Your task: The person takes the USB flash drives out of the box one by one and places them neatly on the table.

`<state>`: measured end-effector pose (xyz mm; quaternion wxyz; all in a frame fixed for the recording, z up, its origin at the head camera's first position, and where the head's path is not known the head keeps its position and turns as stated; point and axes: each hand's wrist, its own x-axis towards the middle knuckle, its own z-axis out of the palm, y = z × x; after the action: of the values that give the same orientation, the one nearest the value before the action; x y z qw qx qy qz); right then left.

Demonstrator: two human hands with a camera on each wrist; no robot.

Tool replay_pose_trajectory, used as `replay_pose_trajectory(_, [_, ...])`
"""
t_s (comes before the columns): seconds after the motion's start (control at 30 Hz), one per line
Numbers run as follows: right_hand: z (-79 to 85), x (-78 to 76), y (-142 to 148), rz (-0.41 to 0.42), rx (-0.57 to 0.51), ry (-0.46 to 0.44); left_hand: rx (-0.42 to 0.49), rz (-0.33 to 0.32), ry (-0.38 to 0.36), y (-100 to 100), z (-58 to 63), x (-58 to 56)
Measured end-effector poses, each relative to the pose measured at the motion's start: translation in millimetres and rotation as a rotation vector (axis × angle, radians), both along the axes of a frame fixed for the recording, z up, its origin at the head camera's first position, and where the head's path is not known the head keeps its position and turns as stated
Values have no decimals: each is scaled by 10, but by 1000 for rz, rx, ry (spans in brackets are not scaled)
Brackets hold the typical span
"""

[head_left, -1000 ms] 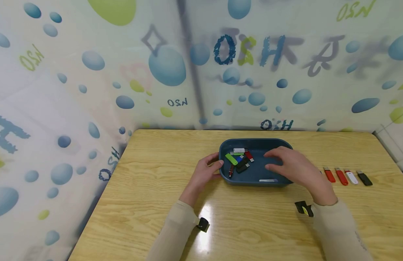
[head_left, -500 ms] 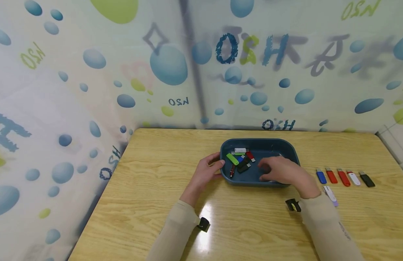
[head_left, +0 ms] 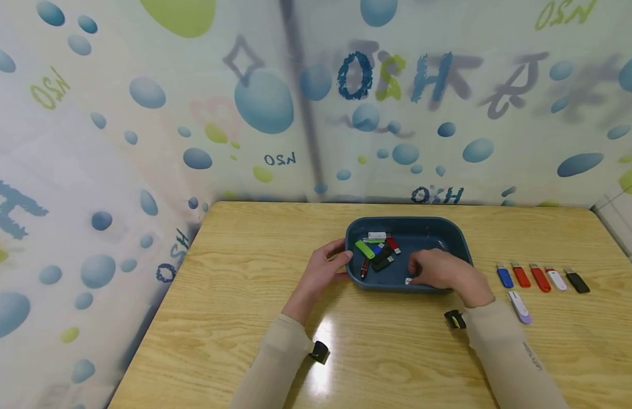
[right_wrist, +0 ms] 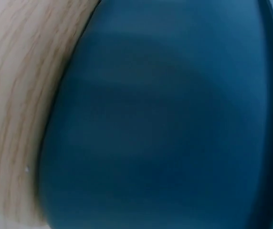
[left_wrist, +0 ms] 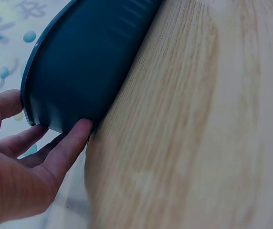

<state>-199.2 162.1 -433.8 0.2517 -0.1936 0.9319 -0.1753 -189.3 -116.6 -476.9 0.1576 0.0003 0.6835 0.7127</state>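
Note:
A dark blue plastic tray (head_left: 407,221) with a raised rim stands on the table. My left hand (head_left: 323,264) holds its left end; in the left wrist view the thumb is at the rim and the fingers (left_wrist: 74,140) touch the outer wall. Inside the tray's front right part, my right hand (head_left: 443,268) has thumb and fingertips together on a white USB stick (head_left: 408,280), of which only one end shows. Several USB sticks lie heaped at the tray's left, among them a green one (head_left: 364,249), a red one (head_left: 393,245) and a black one (head_left: 383,263). The right wrist view shows only the tray's outside.
Right of the tray lies a row of USB sticks: blue (head_left: 505,276), red (head_left: 521,275), another red (head_left: 540,278), white and red (head_left: 556,279), black (head_left: 577,281). Before them lies a white and lilac one (head_left: 520,307). A printed curtain (head_left: 316,113) hangs behind the wooden table (head_left: 254,244).
My right hand has moved left and down into the tray, and its fingers have come together on the white USB stick lying there. My left hand keeps its place on the tray.

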Motion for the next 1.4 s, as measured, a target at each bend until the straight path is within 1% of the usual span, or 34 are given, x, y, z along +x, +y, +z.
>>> replay_pose_trajectory(0.13, [-19, -16, -16, -17, -3, 4, 0, 1, 2, -1, 4, 1])
replay_pose_trajectory(0.2, [-36, -26, -23, -30, -6, 22, -1, -1, 5, -2, 7, 3])
replay_pose_trajectory(0.4, [-61, -35, -37, -74, 13, 153, 2, 0, 3, 1, 16, 7])
replay_pose_trajectory(0.47, [-57, -29, -34, -86, 19, 174, 3, 0, 1, 4, 15, 7])
replay_pose_trajectory(0.57, [-42, -14, -17, -90, 23, 169, 1, -1, 3, 7, 14, 8])
replay_pose_trajectory(0.8, [-45, -1, 12, -102, 31, 122, -8, 1, 6, 8, 13, 8])
replay_pose_trajectory(0.9, [-50, -8, 11, -106, 36, 126, -7, 1, 7, 4, 9, 12])
replay_pose_trajectory(1.0, [-38, -10, 23, -110, 24, 151, -13, 1, 10, 4, 13, 16])
replay_pose_trajectory(1.13, [38, 3, 67, -132, -30, 200, -19, 6, 12, 2, 11, 18])
replay_pose_trajectory(1.27, [179, 41, 155, -184, -93, 233, -14, 9, 16, 5, 9, 15])
replay_pose_trajectory(1.4, [317, 108, 290, -243, -119, 263, -10, 5, 15, 17, -3, 11])
